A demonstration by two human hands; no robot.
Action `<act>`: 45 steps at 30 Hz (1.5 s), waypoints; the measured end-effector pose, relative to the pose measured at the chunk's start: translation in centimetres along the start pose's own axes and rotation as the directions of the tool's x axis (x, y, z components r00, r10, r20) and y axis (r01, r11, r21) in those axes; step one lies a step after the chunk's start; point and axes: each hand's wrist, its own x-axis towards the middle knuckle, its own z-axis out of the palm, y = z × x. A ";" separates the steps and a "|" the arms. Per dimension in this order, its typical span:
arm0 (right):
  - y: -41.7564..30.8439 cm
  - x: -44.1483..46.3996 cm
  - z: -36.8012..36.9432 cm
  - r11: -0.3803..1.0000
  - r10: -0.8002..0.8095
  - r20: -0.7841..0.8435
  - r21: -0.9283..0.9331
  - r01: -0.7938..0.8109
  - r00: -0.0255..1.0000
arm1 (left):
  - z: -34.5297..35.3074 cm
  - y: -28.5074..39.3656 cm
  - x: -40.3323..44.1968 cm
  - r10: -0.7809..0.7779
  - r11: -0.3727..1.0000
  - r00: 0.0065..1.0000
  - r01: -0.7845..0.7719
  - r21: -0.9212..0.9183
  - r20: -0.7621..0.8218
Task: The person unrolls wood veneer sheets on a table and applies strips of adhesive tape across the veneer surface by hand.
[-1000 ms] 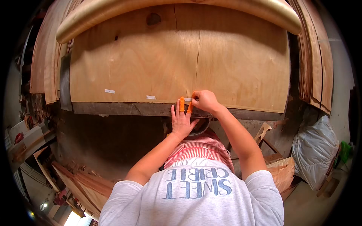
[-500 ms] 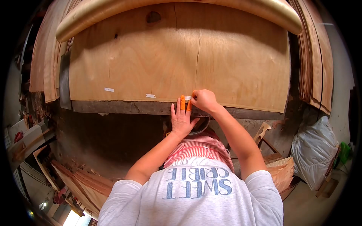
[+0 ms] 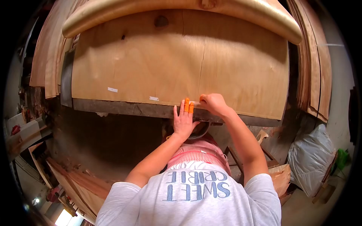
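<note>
A wide wood veneer sheet [image 3: 151,64] lies before me, with thin cracks and a dark knot. Two short white tape pieces, one at the left [image 3: 112,90] and one nearer the middle [image 3: 154,98], are stuck near its front edge. My left hand [image 3: 183,119] rests with fingers spread at that edge, orange covers on two fingers. A strip of white tape [image 3: 195,103] runs from under those fingertips to my right hand [image 3: 213,103], whose fingers are closed in a pinch on its end. The right fingertip also has an orange cover.
A rolled veneer sheet [image 3: 181,5] curves over the far side. Veneer stacks stand at the left [image 3: 49,49] and right [image 3: 309,56]. A dark ledge [image 3: 128,107] borders the sheet's front. A white plastic bag [image 3: 311,160] and wood scraps lie at the lower right.
My right hand has moved right, away from my left fingertips, and more tape shows between them. The covered fingers of my left hand have come closer together. The view has shifted slightly.
</note>
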 end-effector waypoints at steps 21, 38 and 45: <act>7.7 3.3 -7.1 0.454 0.394 0.045 0.859 -0.236 0.918 | -1.1 -5.6 11.7 0.021 0.999 0.940 -0.035 -0.035 -0.340; 5.2 7.1 -5.7 0.637 0.299 0.106 0.717 -0.282 0.948 | -0.8 -2.1 12.0 0.149 0.968 0.948 -0.198 -0.153 -0.282; 4.9 7.0 -5.9 0.688 0.294 0.066 0.678 -0.259 0.954 | -0.9 -0.4 12.4 0.105 0.988 0.961 -0.130 -0.082 -0.256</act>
